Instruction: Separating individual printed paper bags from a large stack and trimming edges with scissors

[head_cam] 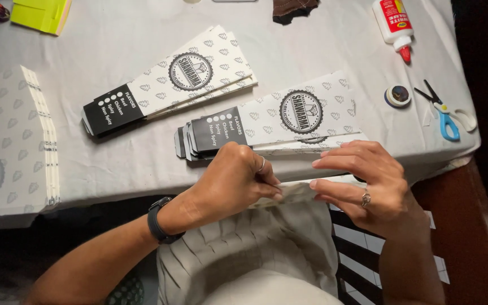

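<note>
Hands meet at the near edge of the desk (pixel 142 39) in my one view, the head camera looking straight down. My left hand (pixel 230 178), with a dark watch (pixel 159 221) on its wrist and a ring on one finger, is curled almost into a fist; its fingers (pixel 271 189) pinch the left end of a pale folded paper piece (pixel 296 191). My right hand (pixel 362 181), also ringed, has its fingers (pixel 326 185) stretched flat and close together, pressing the same piece from the right, thumb above and the others under. So both hands are closed on it, neither spread wide.

That paper piece lies between the two sets of fingertips, its long axis running left to right along the desk edge, just over my lap. Both hands touch it; the left holds the tighter grip.

Just beyond the fingers, a stack of printed white-and-black sleeves (pixel 278 121) lies on the cloth, long axis also roughly left to right, black ends toward my left. A second stack (pixel 170 85) sits farther back and left, tilted. A bound pile of flat sheets (pixel 15 141) is at far left. To the right, well apart, are a glue bottle (pixel 393 22), a small tape roll (pixel 397 96) and blue-handled scissors (pixel 444 116).
</note>
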